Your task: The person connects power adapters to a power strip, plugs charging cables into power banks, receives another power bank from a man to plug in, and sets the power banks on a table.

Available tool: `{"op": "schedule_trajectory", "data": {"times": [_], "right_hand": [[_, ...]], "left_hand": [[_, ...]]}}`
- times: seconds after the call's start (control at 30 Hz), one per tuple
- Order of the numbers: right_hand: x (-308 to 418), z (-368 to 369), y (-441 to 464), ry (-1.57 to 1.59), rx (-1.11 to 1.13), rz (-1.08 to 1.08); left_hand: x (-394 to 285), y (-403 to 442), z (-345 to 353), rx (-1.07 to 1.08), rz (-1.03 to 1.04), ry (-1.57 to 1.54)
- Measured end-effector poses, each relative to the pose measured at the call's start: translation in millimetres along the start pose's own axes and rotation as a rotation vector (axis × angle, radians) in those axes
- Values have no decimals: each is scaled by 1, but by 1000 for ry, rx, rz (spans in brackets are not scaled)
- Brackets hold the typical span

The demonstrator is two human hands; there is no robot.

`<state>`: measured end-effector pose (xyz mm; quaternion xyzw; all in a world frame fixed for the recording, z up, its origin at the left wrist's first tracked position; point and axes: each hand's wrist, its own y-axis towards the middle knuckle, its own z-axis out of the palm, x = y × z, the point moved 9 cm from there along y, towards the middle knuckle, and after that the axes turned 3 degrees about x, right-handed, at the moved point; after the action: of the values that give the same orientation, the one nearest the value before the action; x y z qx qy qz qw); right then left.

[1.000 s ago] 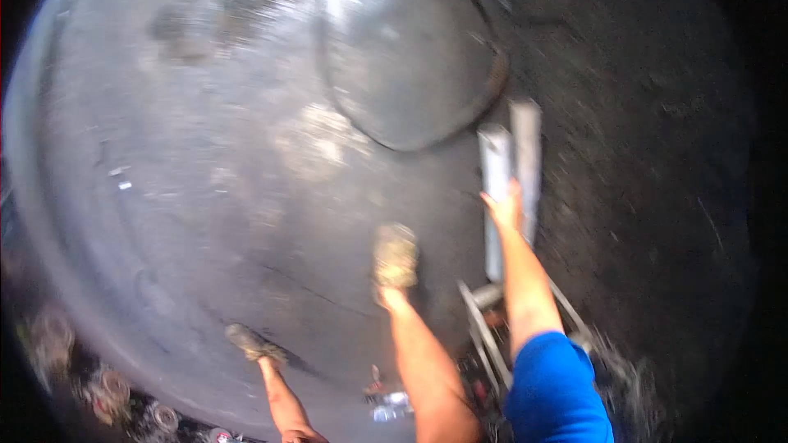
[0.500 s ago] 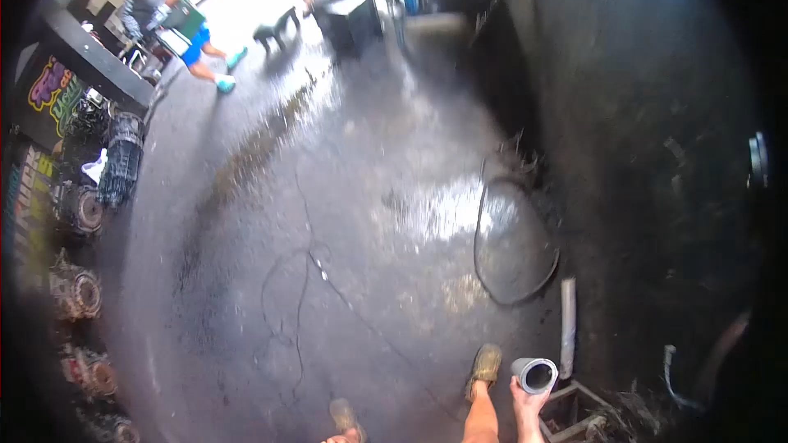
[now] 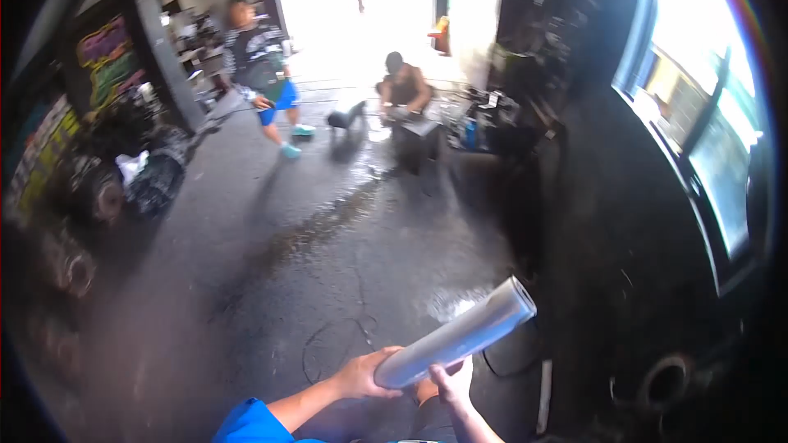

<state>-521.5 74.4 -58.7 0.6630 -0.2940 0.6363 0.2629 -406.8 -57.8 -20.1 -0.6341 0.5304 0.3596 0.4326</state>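
Observation:
A long, hollow, silvery-grey roll of what looks like plastic film (image 3: 455, 340) is held tilted in front of my body, its far end up to the right. My left hand (image 3: 367, 373) is closed round its lower left end. Further along, my right hand (image 3: 454, 379) grips the roll from underneath, the thumb against its near side. The fingers beneath the roll are partly hidden.
A person (image 3: 261, 66) stands at the back left; another person (image 3: 402, 90) crouches behind a dark box (image 3: 416, 138). A thin cable (image 3: 308, 349) lies on the floor, and a pale tube (image 3: 544, 398) is at the lower right. Machine parts (image 3: 107, 197) line the left wall.
The view has tilted up. The roll, earlier end-on in my right hand low at the right, is now raised in front of me, and my left hand has taken hold of it too.

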Motion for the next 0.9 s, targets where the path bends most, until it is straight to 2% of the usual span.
{"op": "schedule_trajectory", "data": {"times": [0.07, 0.1, 0.13, 0.2, 0.23, 0.27, 0.3, 0.33, 0.47, 0.5, 0.6, 0.63, 0.67, 0.73, 0.77, 0.8, 0.9], "right_hand": [[-1, 17, 48, 466, -100, 75], [11, 33, 65, 518, 92, 183], [14, 35, 83, 524, 193, 198], [29, 54, 137, 521, 386, 164], [57, 69, 168, 610, 413, 89], [67, 75, 197, 501, 437, 129], [104, 87, 223, 507, 514, 34], [130, 108, 248, 587, 661, 24], [180, 218, 326, 615, 1024, 14], [193, 234, 334, 629, 1066, -3], [194, 261, 384, 596, 1216, -66], [186, 257, 421, 120, 967, -35], [191, 263, 448, 109, 979, -49], [216, 274, 489, 161, 948, -236], [221, 273, 517, -24, 873, -227], [228, 274, 540, -58, 843, -235], [229, 282, 608, -6, 812, -243]], "left_hand": [[-1, 20, -46, -167, -62, 46], [-4, 32, -66, -199, -91, -38], [-8, 41, -80, -253, -110, -106], [-31, 58, -121, -455, 10, -184], [-43, 65, -144, -501, 12, -138], [-62, 64, -166, -650, 102, -87], [-76, 62, -187, -737, 61, -63], [-87, 62, -210, -844, 108, -4], [-103, 39, -299, -1032, 309, -100], [-107, 35, -311, -1057, 327, -228], [-96, 62, -338, -1132, 336, -239], [-87, 81, -358, -1141, 440, -162], [-72, 103, -380, -1156, 455, -157], [-55, 127, -424, -1231, 480, -187], [-28, 161, -444, -1127, 477, -464], [-19, 184, -463, -1152, 491, -497], [-15, 227, -516, -1302, 357, 154]]}}
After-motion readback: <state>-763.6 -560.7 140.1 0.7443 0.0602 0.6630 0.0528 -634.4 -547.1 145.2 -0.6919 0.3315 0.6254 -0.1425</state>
